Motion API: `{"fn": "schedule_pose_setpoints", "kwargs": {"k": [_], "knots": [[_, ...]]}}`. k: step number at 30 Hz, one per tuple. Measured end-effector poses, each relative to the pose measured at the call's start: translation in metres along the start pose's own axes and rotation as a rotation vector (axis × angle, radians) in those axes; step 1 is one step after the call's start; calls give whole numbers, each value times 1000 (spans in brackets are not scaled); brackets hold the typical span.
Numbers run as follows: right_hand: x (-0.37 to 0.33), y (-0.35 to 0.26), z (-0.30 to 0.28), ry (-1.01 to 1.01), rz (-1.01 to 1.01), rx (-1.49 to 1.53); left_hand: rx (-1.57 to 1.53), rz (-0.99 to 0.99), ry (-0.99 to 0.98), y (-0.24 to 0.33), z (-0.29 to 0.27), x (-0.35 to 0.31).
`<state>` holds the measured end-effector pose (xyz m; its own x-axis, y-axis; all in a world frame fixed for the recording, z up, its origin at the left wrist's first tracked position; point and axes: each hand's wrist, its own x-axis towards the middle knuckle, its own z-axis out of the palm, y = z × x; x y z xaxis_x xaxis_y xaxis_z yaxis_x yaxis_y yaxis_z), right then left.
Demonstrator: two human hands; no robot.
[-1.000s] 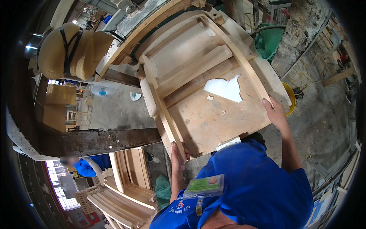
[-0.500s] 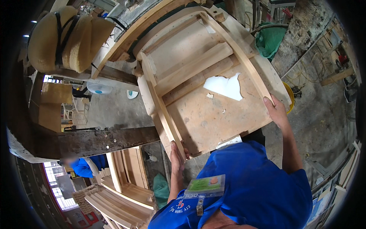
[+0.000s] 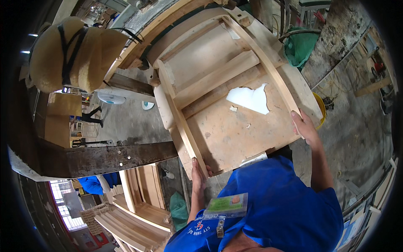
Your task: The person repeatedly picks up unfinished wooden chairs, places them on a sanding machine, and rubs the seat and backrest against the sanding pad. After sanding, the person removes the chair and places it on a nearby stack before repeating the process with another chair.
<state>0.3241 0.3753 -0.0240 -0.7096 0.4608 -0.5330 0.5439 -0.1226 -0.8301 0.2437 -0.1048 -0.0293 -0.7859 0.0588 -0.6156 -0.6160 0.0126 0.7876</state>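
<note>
Extending beyond left grip (image 3: 199,173), right grip (image 3: 306,127), wooden frame (image 3: 217,79)

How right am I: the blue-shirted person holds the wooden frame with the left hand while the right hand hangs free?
Not quite: the head view shows the right hand gripping the wooden frame too. The left hand does hold it, and the shirt is blue.
</note>
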Motion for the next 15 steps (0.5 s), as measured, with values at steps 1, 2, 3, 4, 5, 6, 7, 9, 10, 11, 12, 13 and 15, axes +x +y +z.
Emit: {"fn": "schedule_pose_setpoints", "kwargs": {"k": [1,2,3,4,5,6,7,9,10,11,12,13,15], "knots": [[-1,0,1,-13,14,10,3,-6,2,0,0,0],[0,0,0,-18,23,18,2,-16,11,-1,1,2],[0,-1,-1,-23,32,26,1,-27,19,-1,0,1],[0,-2,-1,-30,28,33,0,-37,28,-1,0,2],[1,-2,-2,-39,26,37,-7,-39,16,-1,-1,2],[1,-2,-3,-49,23,40,-13,-41,4,-2,-2,3],[1,-2,-4,-54,22,38,-21,-43,-7,-3,-2,4],[3,-2,-5,-65,9,27,-7,-19,-8,-2,1,3],[3,-1,-5,-65,-3,17,-1,-8,-8,-2,2,2],[3,0,-6,-69,-16,5,3,-7,9,-3,3,1],[2,0,-6,-74,-29,-7,4,-10,7,-3,3,1],[3,0,-6,-71,-19,-11,6,-13,5,-2,3,3],[5,3,-5,-66,-3,-11,30,5,38,-4,2,4]]}}
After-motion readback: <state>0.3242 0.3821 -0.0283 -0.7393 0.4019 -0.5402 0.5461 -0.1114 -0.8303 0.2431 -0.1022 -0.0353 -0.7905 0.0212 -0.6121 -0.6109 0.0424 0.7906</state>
